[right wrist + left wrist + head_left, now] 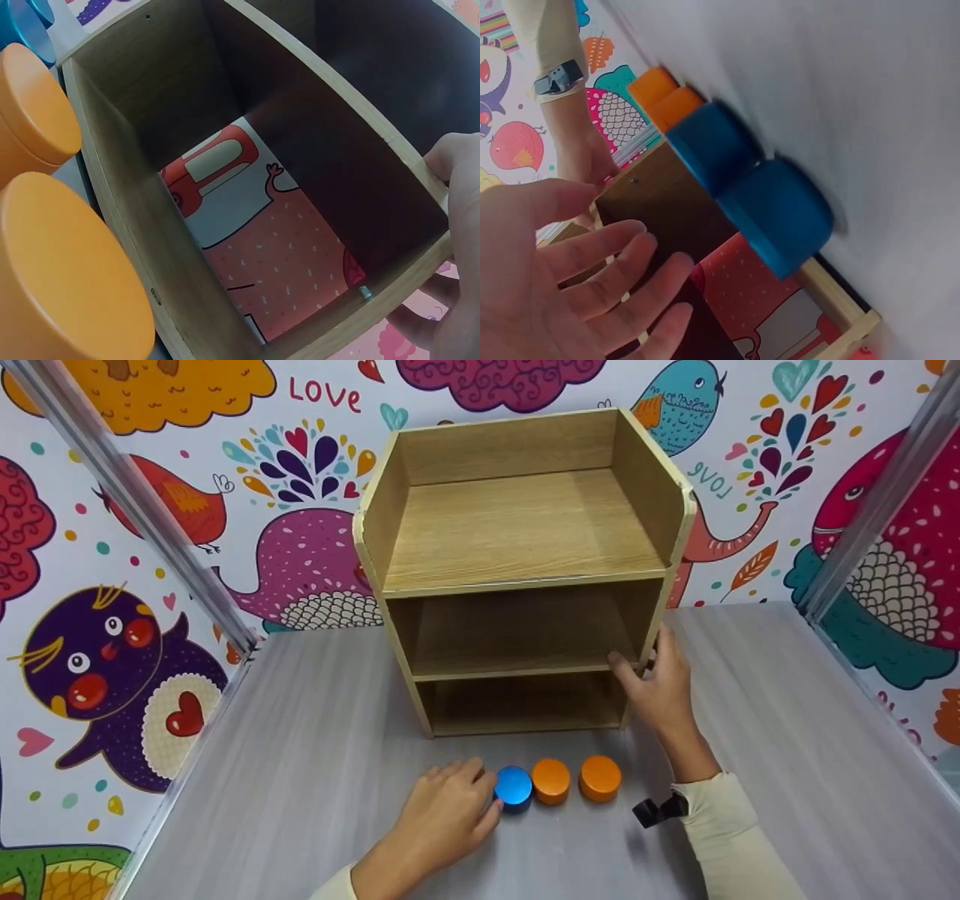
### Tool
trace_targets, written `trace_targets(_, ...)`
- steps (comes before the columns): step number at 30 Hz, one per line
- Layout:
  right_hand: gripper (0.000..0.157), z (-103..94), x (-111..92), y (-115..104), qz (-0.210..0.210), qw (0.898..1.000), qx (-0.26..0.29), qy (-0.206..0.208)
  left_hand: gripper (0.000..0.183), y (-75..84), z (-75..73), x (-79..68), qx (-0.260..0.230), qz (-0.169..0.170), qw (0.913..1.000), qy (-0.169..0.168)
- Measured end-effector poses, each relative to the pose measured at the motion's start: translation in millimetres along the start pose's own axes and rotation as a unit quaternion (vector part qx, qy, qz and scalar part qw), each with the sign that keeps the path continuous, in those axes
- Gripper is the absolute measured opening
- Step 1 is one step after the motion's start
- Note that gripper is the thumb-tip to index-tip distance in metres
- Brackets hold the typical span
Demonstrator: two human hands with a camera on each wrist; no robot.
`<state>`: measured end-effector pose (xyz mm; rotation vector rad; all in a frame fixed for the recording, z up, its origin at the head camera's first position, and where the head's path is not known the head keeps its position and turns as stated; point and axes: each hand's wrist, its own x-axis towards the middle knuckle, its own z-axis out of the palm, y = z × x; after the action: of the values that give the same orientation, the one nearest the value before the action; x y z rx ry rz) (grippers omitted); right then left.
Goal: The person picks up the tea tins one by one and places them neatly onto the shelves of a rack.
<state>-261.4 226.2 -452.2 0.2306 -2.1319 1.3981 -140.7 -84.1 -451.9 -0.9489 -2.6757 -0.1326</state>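
A small wooden shelf unit [510,526] with a walled top and two lower compartments stands upright on the table. My right hand [665,690] grips its right side panel, thumb at the middle board's front edge and fingers round the outside. In front stand a short blue cylinder [514,787] and two orange cylinders [551,780]. Beside them, at the left end of the row, is my left hand [448,814]. The left wrist view shows its fingers loosely spread with nothing held, and a second blue cylinder [780,214], which the hand hides in the head view.
Grey wood-grain table [300,750] lies under everything. Behind it rises a wall panel [315,547] printed with cartoon animals, and metal posts [150,510] stand at both sides. A black wrist mount [660,811] sits on the right sleeve. The lower compartment's back is open in the right wrist view.
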Motion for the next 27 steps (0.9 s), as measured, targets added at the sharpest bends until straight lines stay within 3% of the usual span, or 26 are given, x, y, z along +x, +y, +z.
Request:
trace_targets(22,0.068,0.2,0.7,1.9,-0.037,0.999,-0.008,0.006,0.024,-8.5,13.7,-0.2,0.03,-0.015,0.9994,-0.011)
trace_targets(27,0.063,-3.1,-2.6,-23.3,-0.046,0.999,-0.003,0.006,0.024,-12.0,17.7,-1.6,0.042,-0.02,0.9989,-0.006)
